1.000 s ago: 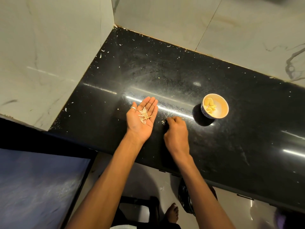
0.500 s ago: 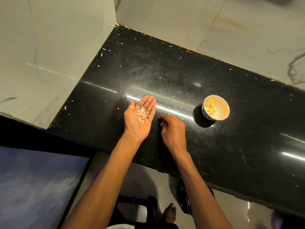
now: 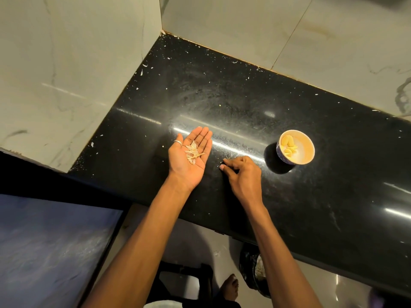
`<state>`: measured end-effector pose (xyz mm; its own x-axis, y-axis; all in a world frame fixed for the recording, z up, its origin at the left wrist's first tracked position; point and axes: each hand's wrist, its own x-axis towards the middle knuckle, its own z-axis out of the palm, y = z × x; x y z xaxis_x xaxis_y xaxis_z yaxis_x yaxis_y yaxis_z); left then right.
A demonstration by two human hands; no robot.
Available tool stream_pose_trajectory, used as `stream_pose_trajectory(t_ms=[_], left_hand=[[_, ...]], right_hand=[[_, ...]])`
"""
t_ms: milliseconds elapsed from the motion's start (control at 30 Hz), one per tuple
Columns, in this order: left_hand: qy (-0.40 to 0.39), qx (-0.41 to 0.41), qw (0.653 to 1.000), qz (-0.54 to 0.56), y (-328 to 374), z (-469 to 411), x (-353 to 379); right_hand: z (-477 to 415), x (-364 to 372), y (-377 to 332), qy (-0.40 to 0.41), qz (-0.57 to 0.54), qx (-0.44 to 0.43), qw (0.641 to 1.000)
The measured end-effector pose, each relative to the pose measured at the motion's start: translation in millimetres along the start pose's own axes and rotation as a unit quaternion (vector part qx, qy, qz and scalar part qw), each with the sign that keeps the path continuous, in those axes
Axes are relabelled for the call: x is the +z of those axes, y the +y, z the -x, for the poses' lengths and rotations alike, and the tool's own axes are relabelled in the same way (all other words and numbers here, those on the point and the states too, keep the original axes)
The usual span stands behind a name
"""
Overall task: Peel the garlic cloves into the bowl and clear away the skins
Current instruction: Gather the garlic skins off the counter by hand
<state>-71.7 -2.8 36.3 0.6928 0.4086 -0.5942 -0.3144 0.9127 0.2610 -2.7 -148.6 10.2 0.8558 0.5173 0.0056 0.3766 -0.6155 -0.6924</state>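
Past the counter's (image 3: 222,92) front edge, the left hand (image 3: 189,157) lies palm up, fingers straight, carrying garlic skins (image 3: 193,152). Beside it, the right hand (image 3: 243,174) curls its fingertips onto the surface, contents unclear. Peeled cloves (image 3: 288,146) sit in the bowl (image 3: 304,148) farther right, with open counter beyond.

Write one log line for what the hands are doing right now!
stage: clearing skins | left hand: open, palm up, garlic skins on it | right hand: fingertips curled down on countertop | bowl: peeled cloves inside
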Motion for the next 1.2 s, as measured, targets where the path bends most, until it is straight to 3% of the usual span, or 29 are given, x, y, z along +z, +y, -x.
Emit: stream_pose_trajectory(t_ms=[200,333,433,500,633,867,1033,1200], left_hand=[[0.003,-0.003,1.0,0.002,-1.8,-2.3,1.8],[0.004,-0.004,1.0,-0.006,-5.6,-2.6,3.6],[0.005,-0.007,1.0,-0.009,-6.9,-2.0,4.2],[0.004,-0.009,1.0,-0.01,-7.6,-0.8,3.6],[-0.003,-0.016,1.0,-0.019,-14.3,1.5,0.6],[-0.011,-0.052,0.999,-0.011,-43.1,6.2,13.6],[-0.022,-0.066,0.998,-0.005,-51.2,18.2,25.2],[-0.029,-0.072,0.997,-0.007,-65.2,36.6,33.6]], right_hand=[[2.2,7.0,9.0,0.036,-0.002,-0.058,0.998],[1.5,14.3,7.1,0.022,0.13,-0.117,0.984],[-5.8,9.8,1.7,-0.046,0.184,-0.118,0.975],[-14.0,-3.3,-2.4,-0.081,0.108,-0.065,0.989],[-16.5,-32.1,-16.2,-0.05,-0.079,0.054,0.994],[9.5,-31.2,-49.5,-0.019,-0.013,-0.107,0.994],[21.2,-35.4,-48.7,0.085,-0.011,-0.076,0.993],[32.6,-38.6,-54.4,0.157,-0.19,0.006,0.969]])
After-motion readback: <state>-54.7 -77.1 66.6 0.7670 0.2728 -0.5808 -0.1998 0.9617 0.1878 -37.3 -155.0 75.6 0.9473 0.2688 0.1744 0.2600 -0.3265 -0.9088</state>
